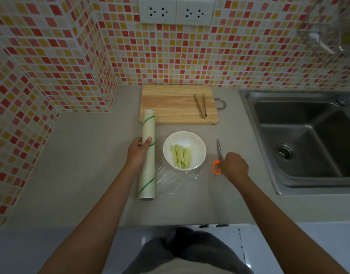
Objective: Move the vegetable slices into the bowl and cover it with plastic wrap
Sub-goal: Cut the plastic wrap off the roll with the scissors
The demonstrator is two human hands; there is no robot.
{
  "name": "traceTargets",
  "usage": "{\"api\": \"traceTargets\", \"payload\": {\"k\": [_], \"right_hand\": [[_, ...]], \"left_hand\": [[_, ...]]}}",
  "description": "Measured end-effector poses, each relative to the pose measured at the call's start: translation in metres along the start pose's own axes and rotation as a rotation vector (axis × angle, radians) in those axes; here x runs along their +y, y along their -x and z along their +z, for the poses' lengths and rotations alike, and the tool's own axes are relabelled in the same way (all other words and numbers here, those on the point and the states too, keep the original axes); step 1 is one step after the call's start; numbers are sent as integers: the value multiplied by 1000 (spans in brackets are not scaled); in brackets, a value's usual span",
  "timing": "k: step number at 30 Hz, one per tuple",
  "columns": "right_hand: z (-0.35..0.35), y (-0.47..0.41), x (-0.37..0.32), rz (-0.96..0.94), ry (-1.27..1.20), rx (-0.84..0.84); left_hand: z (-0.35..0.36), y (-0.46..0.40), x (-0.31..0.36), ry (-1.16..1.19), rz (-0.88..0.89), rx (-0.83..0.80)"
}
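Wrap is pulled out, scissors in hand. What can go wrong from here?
1. The film lies loose and crumpled by the bowl; it may cling to itself before the cut.
2. The right hand works the scissors close beside the bowl, so a nudge might spill the slices.

Both bare forearms are extended forward over the counter. The left hand is curled, thumb laid on top, around a cylinder. The right hand is closed, knuckles up, on orange handles.
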State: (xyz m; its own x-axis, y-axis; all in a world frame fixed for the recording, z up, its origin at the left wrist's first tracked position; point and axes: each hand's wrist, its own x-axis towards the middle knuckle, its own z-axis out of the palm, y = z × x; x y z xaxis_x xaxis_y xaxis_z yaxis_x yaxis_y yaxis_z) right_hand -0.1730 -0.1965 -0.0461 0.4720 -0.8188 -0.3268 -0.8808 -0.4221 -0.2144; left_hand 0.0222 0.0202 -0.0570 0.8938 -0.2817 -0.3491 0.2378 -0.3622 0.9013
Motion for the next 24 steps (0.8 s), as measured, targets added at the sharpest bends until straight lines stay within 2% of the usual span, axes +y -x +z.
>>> {"api": "traceTargets", "payload": {"k": [10, 15, 18, 21, 24], "right_hand": [[1, 17, -8, 117, -63, 16], [4, 12, 0, 147, -298, -68], [4, 15, 1, 143, -350, -62], [-4, 32, -8, 102, -551, -56], [-10, 71, -21, 54, -855, -282]], "left_hand": [[-4, 4, 3, 71, -42, -47], [-2, 6, 12, 69, -41, -35], [-1, 8, 14, 59, -46, -24], [0, 10, 14, 62, -57, -24], [-1, 12, 14, 79, -62, -29]]}}
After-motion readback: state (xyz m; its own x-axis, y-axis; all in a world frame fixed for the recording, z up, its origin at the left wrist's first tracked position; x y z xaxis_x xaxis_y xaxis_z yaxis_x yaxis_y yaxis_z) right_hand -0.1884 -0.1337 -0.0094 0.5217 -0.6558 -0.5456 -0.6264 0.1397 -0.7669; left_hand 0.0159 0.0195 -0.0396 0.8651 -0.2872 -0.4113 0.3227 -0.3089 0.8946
